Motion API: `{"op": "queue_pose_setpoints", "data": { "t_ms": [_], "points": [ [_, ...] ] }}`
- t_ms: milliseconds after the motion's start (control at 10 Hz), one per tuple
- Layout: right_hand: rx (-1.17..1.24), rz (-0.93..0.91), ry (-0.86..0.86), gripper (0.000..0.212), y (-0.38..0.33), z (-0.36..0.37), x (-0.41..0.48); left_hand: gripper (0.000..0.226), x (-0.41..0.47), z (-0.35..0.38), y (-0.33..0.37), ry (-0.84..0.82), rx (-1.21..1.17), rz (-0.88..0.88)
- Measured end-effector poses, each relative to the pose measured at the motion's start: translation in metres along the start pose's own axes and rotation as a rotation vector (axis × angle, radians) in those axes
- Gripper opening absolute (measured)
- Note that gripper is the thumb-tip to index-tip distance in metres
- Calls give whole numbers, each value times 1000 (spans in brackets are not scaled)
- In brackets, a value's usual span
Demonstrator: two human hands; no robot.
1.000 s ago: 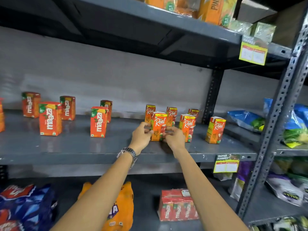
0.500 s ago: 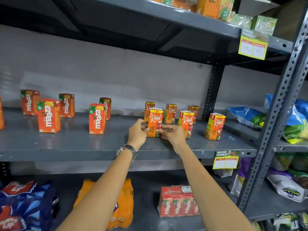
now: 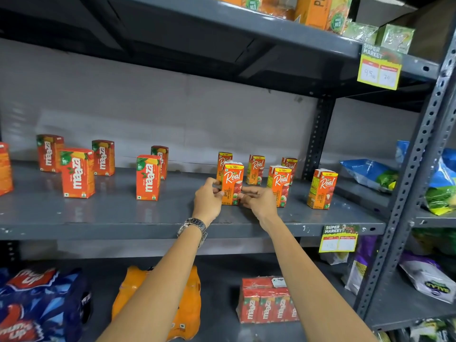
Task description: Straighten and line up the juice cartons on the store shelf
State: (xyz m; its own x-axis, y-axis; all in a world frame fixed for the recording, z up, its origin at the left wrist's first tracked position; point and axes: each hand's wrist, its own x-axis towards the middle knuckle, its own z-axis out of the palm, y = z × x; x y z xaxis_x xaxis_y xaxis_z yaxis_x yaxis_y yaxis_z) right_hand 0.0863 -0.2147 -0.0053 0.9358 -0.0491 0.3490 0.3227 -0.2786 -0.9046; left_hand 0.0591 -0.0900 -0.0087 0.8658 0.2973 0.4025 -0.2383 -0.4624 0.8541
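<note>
Both hands, left hand (image 3: 208,199) and right hand (image 3: 259,202), are clamped on the front apple carton (image 3: 232,182) standing upright on the shelf (image 3: 172,218), while roughly 5 Real cartons beside it and the Maaza cartons (image 3: 76,172) look still staggered.

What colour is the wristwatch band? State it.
Silver metal, on the left wrist: wristwatch band, seen in the head view.

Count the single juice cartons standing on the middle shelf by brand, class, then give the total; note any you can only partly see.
Maaza cartons: 5, plus an orange pack cut off at the left edge, brand unreadable
Real cartons: 6, one of them gripped between the left hand and right hand
Total: 11 clearly seen
</note>
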Motion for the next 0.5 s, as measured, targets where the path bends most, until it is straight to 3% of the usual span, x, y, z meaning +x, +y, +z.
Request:
{"op": "queue_pose_setpoints", "data": {
  "t_ms": [400,500],
  "points": [
    [-86,-33,12,30,5,2,2,30,0,1,-2,6,17,15],
    [-110,-73,103,32,6,1,-1,32,-3,-3,1,114,-89,42]
  ]
}}
